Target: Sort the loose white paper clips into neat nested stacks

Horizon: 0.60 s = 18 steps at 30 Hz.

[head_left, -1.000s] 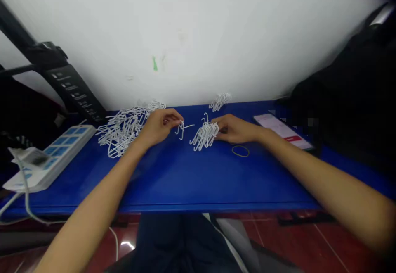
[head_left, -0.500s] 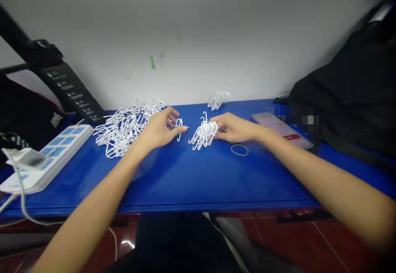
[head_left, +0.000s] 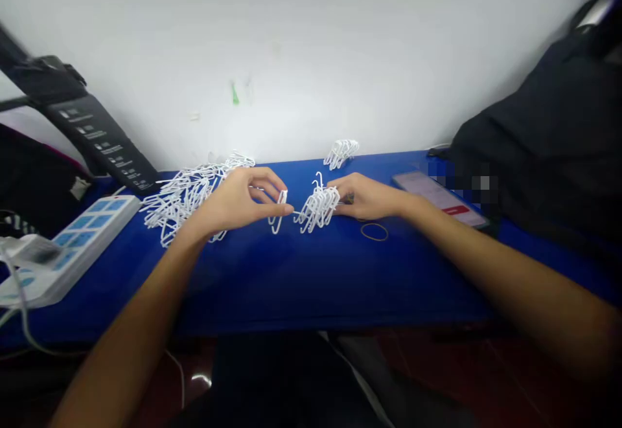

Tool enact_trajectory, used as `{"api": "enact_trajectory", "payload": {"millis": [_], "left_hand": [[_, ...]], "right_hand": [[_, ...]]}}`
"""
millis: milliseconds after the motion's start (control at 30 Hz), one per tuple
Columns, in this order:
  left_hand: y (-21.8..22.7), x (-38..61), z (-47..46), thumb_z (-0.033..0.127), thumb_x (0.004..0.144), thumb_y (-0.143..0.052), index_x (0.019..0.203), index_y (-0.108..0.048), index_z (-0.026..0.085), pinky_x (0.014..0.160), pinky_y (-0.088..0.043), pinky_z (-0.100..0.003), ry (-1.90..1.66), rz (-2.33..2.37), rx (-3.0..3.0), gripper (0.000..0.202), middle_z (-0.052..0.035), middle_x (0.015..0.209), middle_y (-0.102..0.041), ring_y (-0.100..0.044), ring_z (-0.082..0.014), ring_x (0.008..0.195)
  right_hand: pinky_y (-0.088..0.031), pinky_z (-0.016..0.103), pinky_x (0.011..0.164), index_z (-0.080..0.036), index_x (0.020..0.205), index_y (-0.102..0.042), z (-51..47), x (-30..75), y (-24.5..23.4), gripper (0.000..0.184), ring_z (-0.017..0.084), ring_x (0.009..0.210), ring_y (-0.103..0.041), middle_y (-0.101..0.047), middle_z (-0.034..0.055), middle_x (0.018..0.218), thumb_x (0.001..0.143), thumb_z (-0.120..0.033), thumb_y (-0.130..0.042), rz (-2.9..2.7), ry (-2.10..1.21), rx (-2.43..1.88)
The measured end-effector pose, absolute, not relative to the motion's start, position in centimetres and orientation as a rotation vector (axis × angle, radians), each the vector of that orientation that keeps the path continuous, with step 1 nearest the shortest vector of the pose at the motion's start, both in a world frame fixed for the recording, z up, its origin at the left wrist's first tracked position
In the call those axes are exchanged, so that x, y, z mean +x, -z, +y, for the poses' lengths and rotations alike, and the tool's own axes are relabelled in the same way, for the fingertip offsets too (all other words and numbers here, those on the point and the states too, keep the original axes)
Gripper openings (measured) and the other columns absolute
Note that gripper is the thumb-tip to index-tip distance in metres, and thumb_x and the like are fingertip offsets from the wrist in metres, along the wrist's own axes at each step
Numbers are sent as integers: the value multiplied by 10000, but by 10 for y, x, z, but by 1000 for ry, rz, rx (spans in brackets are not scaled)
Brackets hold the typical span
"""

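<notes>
Your bench (head_left: 301,279) is deep blue; the hooks (head_left: 318,206) are white, the power strip (head_left: 72,240) white with pale-blue sockets, the bag (head_left: 549,136) black.

No writing anywhere is sharp enough to read

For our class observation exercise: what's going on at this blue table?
A person's left hand pinches one white hanger, its tip near the stacked bundle that the right hand holds on the table. A loose pile lies by the left hand, another bundle sits by the wall, and a rubber band near the right wrist.
</notes>
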<state>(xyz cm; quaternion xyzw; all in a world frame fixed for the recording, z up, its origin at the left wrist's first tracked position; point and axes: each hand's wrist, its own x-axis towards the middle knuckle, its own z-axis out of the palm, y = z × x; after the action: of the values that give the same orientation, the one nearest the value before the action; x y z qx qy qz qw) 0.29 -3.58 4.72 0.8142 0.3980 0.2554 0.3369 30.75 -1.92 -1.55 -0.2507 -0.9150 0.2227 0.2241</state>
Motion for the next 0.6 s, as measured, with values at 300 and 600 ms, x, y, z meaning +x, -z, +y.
{"api": "enact_trajectory", "payload": {"millis": [300, 600], "left_hand": [[-23, 29, -39, 385, 664, -973, 980, -720, 161, 669, -631, -299, -787, 1030, 2045, 462, -69, 856, -788, -779, -214, 779], [2, 49, -47, 372, 737, -935, 1059, -707, 182, 715, -632, -310, -910, 1005, 2114, 438, -55, 894, -791, -772, -198, 807]], "right_hand": [[-499, 286, 783, -177, 1010, -816, -18, 308, 17, 263, 198, 870, -699, -782, 82, 1023, 998, -392, -665, -2521, -630, -668], [-455, 272, 713, -156, 913, -792, -24, 306, 10, 270, 170, 778, -631, -745, 67, 913, 988, -377, -657, -2512, -650, -696]]}}
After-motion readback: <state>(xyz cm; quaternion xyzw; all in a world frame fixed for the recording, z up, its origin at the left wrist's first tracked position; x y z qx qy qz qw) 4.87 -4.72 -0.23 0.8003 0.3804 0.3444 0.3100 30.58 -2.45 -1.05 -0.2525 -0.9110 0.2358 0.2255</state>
